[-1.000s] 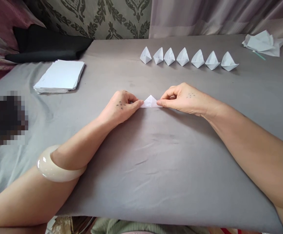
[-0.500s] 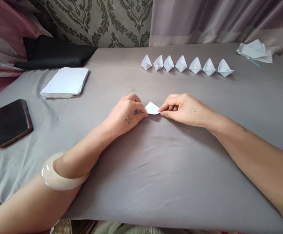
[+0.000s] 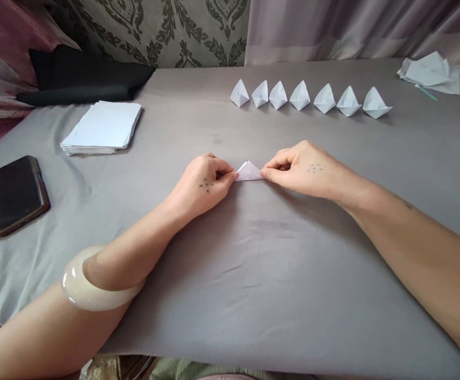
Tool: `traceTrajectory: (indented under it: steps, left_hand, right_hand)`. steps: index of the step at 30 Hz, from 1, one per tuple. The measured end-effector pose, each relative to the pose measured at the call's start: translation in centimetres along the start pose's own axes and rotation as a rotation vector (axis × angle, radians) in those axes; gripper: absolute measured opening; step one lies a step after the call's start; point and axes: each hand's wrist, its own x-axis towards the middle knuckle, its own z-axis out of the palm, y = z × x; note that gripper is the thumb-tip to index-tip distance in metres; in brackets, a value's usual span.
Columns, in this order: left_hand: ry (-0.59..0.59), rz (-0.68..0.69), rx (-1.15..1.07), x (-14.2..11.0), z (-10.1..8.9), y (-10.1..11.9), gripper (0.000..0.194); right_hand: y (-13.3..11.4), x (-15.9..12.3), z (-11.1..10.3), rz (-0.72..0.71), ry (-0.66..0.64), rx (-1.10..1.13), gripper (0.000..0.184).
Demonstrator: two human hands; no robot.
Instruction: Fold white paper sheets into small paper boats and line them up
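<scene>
A small folded white paper piece (image 3: 249,171) lies on the grey cloth (image 3: 253,264) at the middle of the table. My left hand (image 3: 204,182) pinches its left end with thumb and fingers closed. My right hand (image 3: 303,169) pinches its right end the same way. A pale bangle (image 3: 91,287) sits on my left forearm. Beyond my hands, a row of several finished white paper boats (image 3: 309,97) stands along the far side.
A stack of white paper sheets (image 3: 101,126) lies at the far left, with a black cloth (image 3: 83,79) behind it. A dark phone (image 3: 16,192) rests at the left edge. Crumpled white paper (image 3: 431,71) lies at the far right corner.
The paper piece went from a flat triangle to a lifted, partly opened shape and back to a low flat shape between my fingers. Both hands stayed pinched on its ends.
</scene>
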Motion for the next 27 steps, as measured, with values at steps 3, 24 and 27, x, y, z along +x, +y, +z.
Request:
traceTrajectory:
  steps: [3, 24, 27]
  left_hand:
    - [-0.022, -0.054, -0.007, 0.2, 0.0, -0.2, 0.03]
    - [-0.042, -0.214, -0.05, 0.3, -0.2, 0.2, 0.026]
    - [-0.052, -0.213, -0.04, 0.5, -0.3, 0.1, 0.026]
  right_hand:
    - [0.0, 0.7, -0.5, 0.096, -0.061, 0.023, 0.018]
    - [0.5, 2.0, -0.9, 0.189, -0.205, 0.135, 0.026]
    - [0.6, 2.0, -0.9, 0.186, -0.197, 0.111, 0.028]
